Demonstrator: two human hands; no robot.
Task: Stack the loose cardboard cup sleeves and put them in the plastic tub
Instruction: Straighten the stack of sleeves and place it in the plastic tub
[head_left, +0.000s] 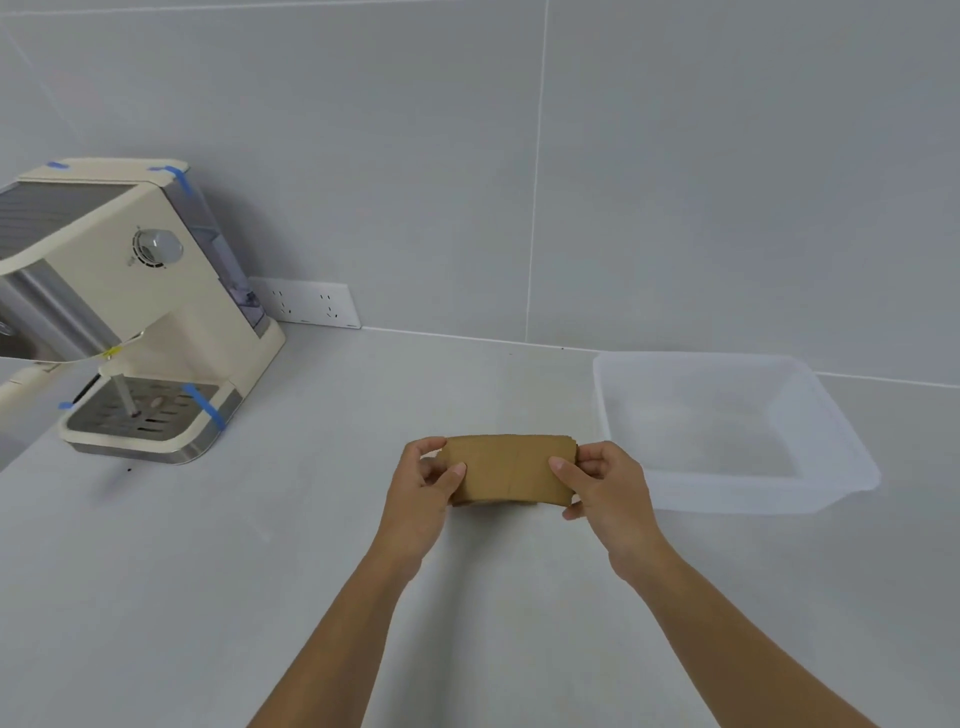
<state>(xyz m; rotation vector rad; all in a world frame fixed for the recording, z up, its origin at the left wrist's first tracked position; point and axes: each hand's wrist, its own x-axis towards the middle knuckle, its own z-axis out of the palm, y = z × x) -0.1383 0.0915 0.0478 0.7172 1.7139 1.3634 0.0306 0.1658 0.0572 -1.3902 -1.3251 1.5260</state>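
A flat stack of brown cardboard cup sleeves (508, 468) is held between both hands just above the grey counter. My left hand (423, 493) pinches the stack's left end, thumb on top. My right hand (605, 493) pinches the right end the same way. The edges of the sleeves line up closely, with slight steps showing at the right end. A clear plastic tub (831, 415) stands to the right of the hands, and nothing is visible inside it. I see no loose sleeves on the counter.
A cream espresso machine (130, 312) with blue tape strips stands at the back left. A white wall socket (306, 303) sits behind it, low on the grey tiled wall. The grey counter (208, 571) runs from the machine to the tub.
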